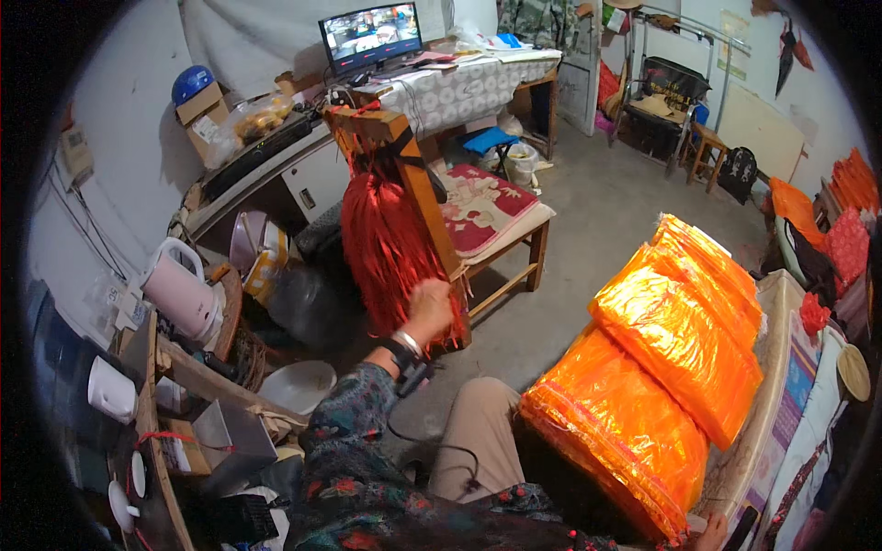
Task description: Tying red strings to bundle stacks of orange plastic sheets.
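A thick bundle of red plastic strands (378,243) hangs from the wooden back of a chair (424,197), tied near its top with a dark band. My left hand (430,312), with a bracelet and a dark wrist strap, is closed at the lower right of the bundle, strands showing on both sides of it. A large stack of shiny orange woven bags (634,404) lies to the right of my knee. Only a bit of my right hand (711,533) shows at the lower edge, beside the stack's near corner; its fingers are mostly hidden.
The chair seat bears a red-and-white patterned cushion (487,207). At left, a pink kettle (184,289) and a white mug (112,387) stand near a wooden shelf. A monitor (372,39) stands on a cloth-covered table (469,92). A white basin (299,386) lies low at left.
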Tool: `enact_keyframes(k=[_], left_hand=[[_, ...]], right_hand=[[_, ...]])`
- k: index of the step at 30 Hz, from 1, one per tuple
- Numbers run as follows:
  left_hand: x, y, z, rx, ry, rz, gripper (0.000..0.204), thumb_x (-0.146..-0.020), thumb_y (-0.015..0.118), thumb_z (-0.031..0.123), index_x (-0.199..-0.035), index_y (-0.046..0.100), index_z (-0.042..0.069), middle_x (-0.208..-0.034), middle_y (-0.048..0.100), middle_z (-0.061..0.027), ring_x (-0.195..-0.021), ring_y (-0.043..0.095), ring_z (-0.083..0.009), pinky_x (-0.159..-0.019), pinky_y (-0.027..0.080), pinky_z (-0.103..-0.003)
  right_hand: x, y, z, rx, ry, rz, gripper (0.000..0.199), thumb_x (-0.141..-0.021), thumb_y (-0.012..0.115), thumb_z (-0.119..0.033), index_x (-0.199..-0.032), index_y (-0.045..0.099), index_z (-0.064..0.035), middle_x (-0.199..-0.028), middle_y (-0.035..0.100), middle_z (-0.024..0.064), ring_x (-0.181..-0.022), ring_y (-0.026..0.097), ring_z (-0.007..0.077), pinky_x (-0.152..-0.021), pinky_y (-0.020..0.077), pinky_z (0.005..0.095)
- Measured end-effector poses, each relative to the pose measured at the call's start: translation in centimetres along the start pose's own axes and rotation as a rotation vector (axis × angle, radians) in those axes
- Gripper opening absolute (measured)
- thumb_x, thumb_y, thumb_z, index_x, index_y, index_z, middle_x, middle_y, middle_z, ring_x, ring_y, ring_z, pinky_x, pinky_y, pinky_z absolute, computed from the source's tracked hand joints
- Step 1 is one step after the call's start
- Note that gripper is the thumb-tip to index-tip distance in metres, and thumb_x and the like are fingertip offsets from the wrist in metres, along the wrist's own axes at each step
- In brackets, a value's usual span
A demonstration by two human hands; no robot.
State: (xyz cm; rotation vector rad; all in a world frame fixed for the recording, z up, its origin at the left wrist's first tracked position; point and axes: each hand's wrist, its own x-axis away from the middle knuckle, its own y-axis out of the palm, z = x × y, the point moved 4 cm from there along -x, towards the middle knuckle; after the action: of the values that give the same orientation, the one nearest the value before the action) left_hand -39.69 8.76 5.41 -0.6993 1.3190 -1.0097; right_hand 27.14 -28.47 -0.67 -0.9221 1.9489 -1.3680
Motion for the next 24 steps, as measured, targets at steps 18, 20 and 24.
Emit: enact_keyframes(k=[18, 20, 24], left_hand=[[0.1, 0.3, -2.6, -0.111, 0.299, -0.44, 0.016, -0.078, 0.053, 0.021, -0.075, 0.063, 0.008, -0.074, 0.063, -0.0153, -0.071, 0.063, -0.0327, -0.062, 0.048, -0.045], [1.6, 0.6, 2.1, 0.232, 0.013, -0.407, 0.024, -0.085, 0.052, 0.028, -0.08, 0.061, 0.006, -0.071, 0.061, -0.0158, -0.069, 0.062, -0.0298, -0.06, 0.047, -0.041], [8.3, 0.1, 16.1, 1.229, -0.333, -0.584, 0.014, -0.084, 0.052, 0.012, -0.078, 0.06, 0.002, -0.071, 0.058, -0.0012, -0.062, 0.052, -0.0113, -0.053, 0.044, -0.029]], right_hand=[[-2.3, -0.6, -3.8, -0.839, 0.053, 0.044, 0.012, -0.088, 0.048, -0.009, -0.086, 0.058, -0.0036, -0.068, 0.054, 0.002, -0.046, 0.046, 0.0068, -0.038, 0.0357, 0.0206], [-2.0, -1.5, -8.6, -0.926, 0.03, -0.032, 0.012, -0.088, 0.049, -0.01, -0.086, 0.058, -0.0034, -0.069, 0.056, 0.0027, -0.046, 0.047, 0.0077, -0.038, 0.037, 0.0203], [1.1, 0.0, -20.1, -1.061, -0.032, -0.547, 0.017, -0.088, 0.052, -0.015, -0.09, 0.059, 0.0004, -0.082, 0.063, 0.0104, -0.054, 0.058, 0.014, -0.044, 0.0448, 0.0219]])
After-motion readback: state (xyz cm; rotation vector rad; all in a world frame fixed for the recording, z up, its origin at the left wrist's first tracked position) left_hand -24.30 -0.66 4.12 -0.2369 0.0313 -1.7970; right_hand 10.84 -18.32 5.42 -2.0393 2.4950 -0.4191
